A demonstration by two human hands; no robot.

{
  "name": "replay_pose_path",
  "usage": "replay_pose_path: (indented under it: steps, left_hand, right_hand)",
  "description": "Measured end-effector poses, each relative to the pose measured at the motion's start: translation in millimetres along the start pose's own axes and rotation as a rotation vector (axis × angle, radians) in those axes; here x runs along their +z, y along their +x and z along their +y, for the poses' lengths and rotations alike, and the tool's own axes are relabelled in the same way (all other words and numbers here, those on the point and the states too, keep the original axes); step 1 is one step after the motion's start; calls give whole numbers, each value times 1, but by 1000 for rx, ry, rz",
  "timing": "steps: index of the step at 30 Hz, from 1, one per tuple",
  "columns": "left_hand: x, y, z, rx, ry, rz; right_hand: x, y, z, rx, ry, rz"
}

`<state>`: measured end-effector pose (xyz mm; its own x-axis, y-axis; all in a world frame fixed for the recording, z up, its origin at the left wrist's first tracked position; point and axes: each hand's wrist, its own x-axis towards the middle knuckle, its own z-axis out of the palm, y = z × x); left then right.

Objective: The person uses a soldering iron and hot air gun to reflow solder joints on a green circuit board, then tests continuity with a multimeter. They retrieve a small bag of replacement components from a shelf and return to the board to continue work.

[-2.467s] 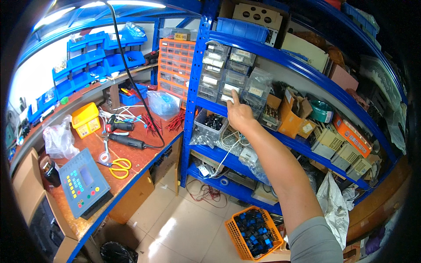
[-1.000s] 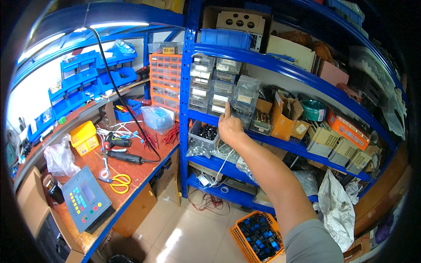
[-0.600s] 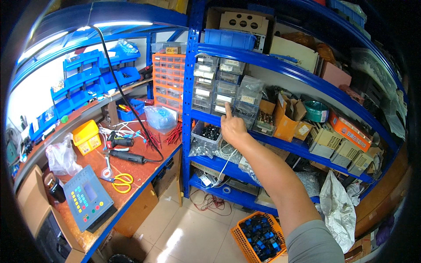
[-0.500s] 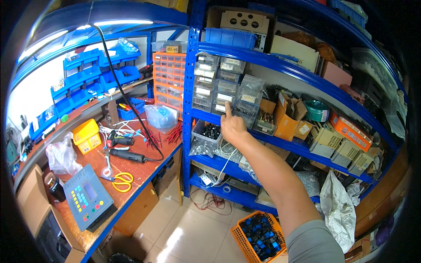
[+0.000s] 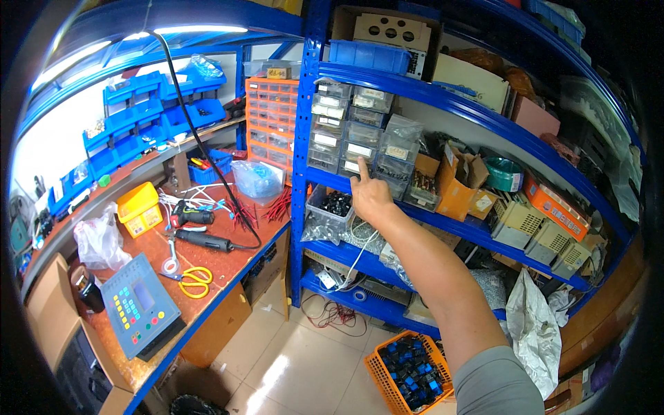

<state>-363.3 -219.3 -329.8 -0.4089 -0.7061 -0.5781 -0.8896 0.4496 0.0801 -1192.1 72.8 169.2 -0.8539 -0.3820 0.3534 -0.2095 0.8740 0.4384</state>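
My right hand (image 5: pixel 372 198) reaches in from the lower right, index finger stretched out and the other fingers curled, holding nothing. Its fingertip overlaps the lower front of the middle column of small clear drawers (image 5: pixel 360 133); whether it touches them I cannot tell. These drawers have white labels and stand stacked on a blue metal shelf (image 5: pixel 429 220). Just below the hand, to its left, sits a clear bin (image 5: pixel 325 220) of small black parts. To the right stand more clear drawers (image 5: pixel 394 169) and an open cardboard box (image 5: pixel 456 181). My left hand is out of view.
At left, a red-brown workbench (image 5: pixel 228 259) carries a grey control panel (image 5: pixel 142 304), yellow-handled scissors (image 5: pixel 196 282), a power tool (image 5: pixel 190 216) and a yellow bin (image 5: pixel 138 207). An orange drawer cabinet (image 5: pixel 270 124) stands behind. On the floor is an orange basket (image 5: pixel 377 370) of black-and-blue parts.
The fingertip has shifted slightly down along the drawer fronts, from one label toward the drawer below. The whole view has shifted a little; the other things stay in place.
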Motion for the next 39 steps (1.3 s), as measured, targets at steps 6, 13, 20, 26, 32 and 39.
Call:
replay_pose_path:
  steps: [6,13,20,26,32,39]
  left_hand:
    - [2,2,-1,8,3,8]
    - [5,2,-4,19,-1,21]
    - [9,4,-4,34,-7,42]
    - [17,6,-7,51,-16,77]
    - [48,17,-29,110,-7,192]
    - [78,6,-46,216,126,453]
  right_hand:
    - [0,-4,4,15,-10,39]
    - [-2,-5,13,15,-27,69]
    - [-4,-11,9,-2,-22,92]
    - [-3,-18,8,-21,4,-41]
    - [3,-18,8,-4,-5,-50]
    - [-9,-15,8,-28,85,84]
